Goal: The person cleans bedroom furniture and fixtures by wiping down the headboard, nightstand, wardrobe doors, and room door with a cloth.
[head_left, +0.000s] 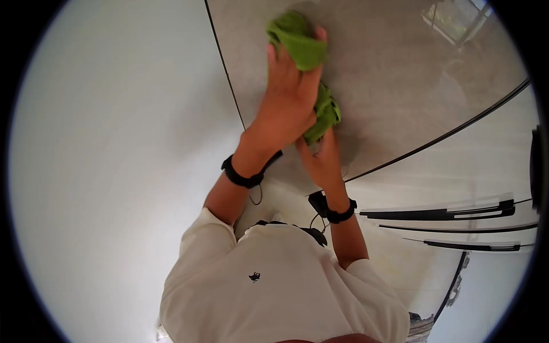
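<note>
A green cloth [300, 43] lies bunched over the grey-brown glossy surface [389, 74]. My left hand [289, 94] reaches farther forward, its fingers wrapped round the cloth's far part. Behind and below it, my right hand [323, 160] grips a lower green bunch [324, 114], close to my left wrist. Whether the two green parts are one cloth or two cannot be made out, since my left hand covers the space between them. Both wrists wear black bands.
A pale wall [114, 143] runs along the left, meeting the surface at a dark seam. The surface's dark edge curves at the right. Below it are white fronts with long black handles [440, 214]. A window reflects at the upper right.
</note>
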Tool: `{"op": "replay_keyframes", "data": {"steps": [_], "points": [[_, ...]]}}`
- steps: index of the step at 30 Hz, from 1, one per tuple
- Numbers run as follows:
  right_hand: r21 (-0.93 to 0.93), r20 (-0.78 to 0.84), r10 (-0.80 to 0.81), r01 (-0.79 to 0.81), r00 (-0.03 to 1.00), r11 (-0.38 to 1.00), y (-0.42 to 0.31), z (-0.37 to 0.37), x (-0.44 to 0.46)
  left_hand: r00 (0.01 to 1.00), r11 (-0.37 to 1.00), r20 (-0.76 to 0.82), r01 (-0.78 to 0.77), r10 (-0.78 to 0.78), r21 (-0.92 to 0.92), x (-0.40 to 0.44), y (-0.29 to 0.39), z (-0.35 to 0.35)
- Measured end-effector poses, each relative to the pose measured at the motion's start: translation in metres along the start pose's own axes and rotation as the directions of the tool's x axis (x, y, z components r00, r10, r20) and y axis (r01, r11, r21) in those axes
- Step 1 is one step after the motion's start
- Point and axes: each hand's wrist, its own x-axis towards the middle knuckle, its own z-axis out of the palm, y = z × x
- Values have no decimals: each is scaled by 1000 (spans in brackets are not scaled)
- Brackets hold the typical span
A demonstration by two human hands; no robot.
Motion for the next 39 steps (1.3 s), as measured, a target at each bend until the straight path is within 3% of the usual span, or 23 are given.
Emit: {"op": "replay_keyframes", "data": {"steps": [4, 6, 7, 9, 13, 15, 17, 18, 20, 22, 24, 26, 27, 29, 30, 31, 32, 34, 37, 38, 39], "points": [[42, -8, 8, -7, 1000, 999, 32, 7, -27, 989, 986, 54, -129, 135, -106, -17, 6, 23], [-35, -45, 87, -89, 995, 995, 42, 11, -46, 918, 950, 248, -284, 308, -130, -28, 11, 35], [-39, -47, 81, -83, 996, 996, 57, 17, -60, 918, 949, 243, -289, 313, -130, -34, 16, 41], [-7, -102, 65, -66, 993, 998, 88, 26, -87, 808, 840, 294, -397, 511, -369, -44, 27, 52], [18, -172, 127, -125, 977, 992, 83, 8, -91, 800, 842, 305, -411, 517, -350, -54, 28, 62], [-44, -205, 205, -218, 957, 975, 55, -12, -82, 883, 937, 321, -348, 343, -44, -41, 26, 42], [-45, -222, 137, -151, 965, 988, 32, -31, -72, 990, 997, 129, -59, 65, -46, -24, 19, 21], [-45, -228, 61, -73, 972, 996, 21, -38, -65, 988, 996, 131, -72, 79, -57, -12, 16, 11], [16, -273, 16, -12, 962, 1000, -8, -43, -51, 985, 966, -35, 157, -167, -205, 10, 16, 0], [76, -316, -31, 58, 948, 995, -14, -47, -48, 992, 974, -70, 88, -105, -207, 26, 27, 5], [159, -147, 66, -42, 987, 986, -12, -52, -51, 992, 979, -115, 29, -52, -200, 36, 41, 19], [121, -212, 41, -15, 976, 993, -7, -45, -59, 939, 945, -135, -325, 317, -37, 42, 56, 40], [85, -272, 23, 0, 962, 996, -3, -42, -64, 939, 946, -141, -322, 315, -36, 41, 65, 47], [113, -298, 35, -1, 954, 994, 17, -39, -79, 887, 886, 40, -455, 460, -92, 30, 85, 59], [100, -407, 58, -19, 912, 995, 29, -37, -88, 888, 886, 35, -454, 459, -100, 20, 92, 68], [86, -510, 72, -32, 857, 996, 39, -38, -96, 878, 868, 81, -446, 472, -220, 8, 96, 80], [73, -512, 62, -28, 857, 997, 48, -41, -101, 863, 839, 120, -429, 490, -334, -6, 99, 93], [-18, -668, 60, -97, 741, 995, 60, -51, -111, 842, 814, 148, -435, 519, -385, -51, 101, 126], [-193, -669, 15, -193, 744, 962, 67, -69, -114, 864, 807, 199, -317, 462, -499, -78, 99, 132], [-434, -656, -135, -224, 743, 873, 57, -77, -112, 866, 805, 189, -322, 464, -498, -76, 98, 124], [-436, -653, -135, -224, 745, 871, 47, -89, -105, 912, 827, 197, -214, 360, -519, -72, 97, 110]]}}
